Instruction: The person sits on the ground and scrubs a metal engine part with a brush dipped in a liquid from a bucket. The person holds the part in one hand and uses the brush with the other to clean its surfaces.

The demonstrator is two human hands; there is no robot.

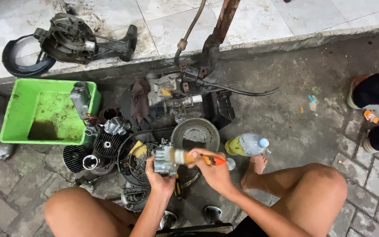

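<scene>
Bare knees frame the bottom edge of the view, one at the lower left, one at the lower right, with a bare foot (256,164) flat on the paving between them. Just past the knees, the left hand (159,179) is wrapped firmly around a small grey metal engine part, a carburettor by its shape (165,159), held up over the ground. The right hand (212,170) is closed on the orange handle of a paintbrush (198,159), whose pale bristles lie against the right side of the carburettor.

Beneath the hands sits a dark round basin (195,134) with murky liquid, and beside it on the right a plastic bottle (246,145) lies on its side with yellowish fluid and a blue cap. Left of the basin, finned black engine cylinders (106,145) and small silvery parts are piled on the paving stones.

Farther left, a green plastic tub (31,114) stands with a grey metal part (80,97) leaning on its right rim. Beyond the basin lie a dark rag (140,102) and a cluster of greasy engine pieces, with a rusty frame tube (222,22) rising toward the top edge. On the tiled step at the top left rests a black engine casing (73,38). At the right edge, another person's shoe (354,91) shows.
</scene>
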